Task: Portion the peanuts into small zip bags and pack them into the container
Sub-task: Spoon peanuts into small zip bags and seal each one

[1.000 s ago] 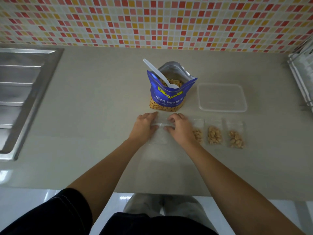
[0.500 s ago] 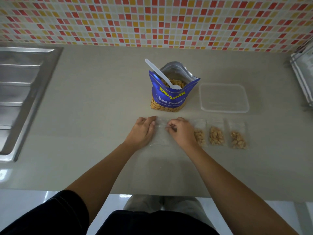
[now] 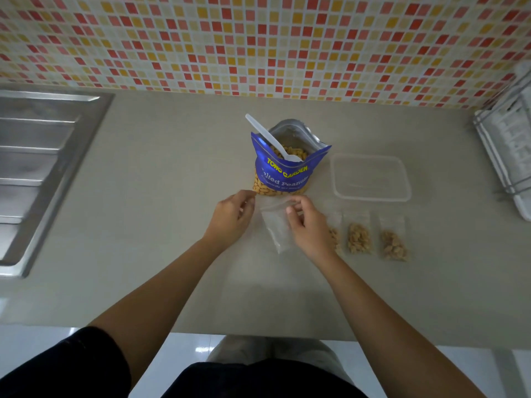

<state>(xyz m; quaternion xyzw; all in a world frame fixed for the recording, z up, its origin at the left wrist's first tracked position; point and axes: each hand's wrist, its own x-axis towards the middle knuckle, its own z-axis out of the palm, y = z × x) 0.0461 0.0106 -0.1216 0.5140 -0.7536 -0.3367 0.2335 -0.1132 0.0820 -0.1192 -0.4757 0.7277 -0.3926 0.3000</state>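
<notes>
Bench (image 3: 143,211) with a person standing at its near edge, both forearms reaching forward over it. The right hand (image 3: 309,225) is pinching the top edge of the empty zip bag (image 3: 275,225) between thumb and curled fingers. The bag is hanging down and back toward the wrist, slightly tilted, with its lower end close to the bench. The left hand (image 3: 232,216) is hovering just beside the bag's other top corner. Its fingers are curled and its thumb is lying close to the forefinger, but blur is hiding whether they have hold of the plastic.

Directly beyond the fingertips of both hands, the peanut pouch (image 3: 284,176) is standing upright and open. The white spoon (image 3: 268,136) is resting in it, bowl down among the peanuts, with its handle leaning out toward the left hand's side.

Beyond the right hand and to its outer side, the clear container (image 3: 370,178) is sitting without a lid, and nothing is showing inside it.

Three filled bags are lying flat in a row on the outer side of the right hand, each holding a small heap of peanuts. The first filled bag (image 3: 334,238) is partly covered by that hand, the second filled bag (image 3: 359,238) is lying just past it, and the third filled bag (image 3: 393,242) is lying farthest out.

Well off the left hand's outer side, the steel sink (image 3: 43,168) is occupying the bench end. A wire rack (image 3: 511,145) is standing far beyond the right hand's side, and the tiled wall (image 3: 258,38) is rising behind everything.
</notes>
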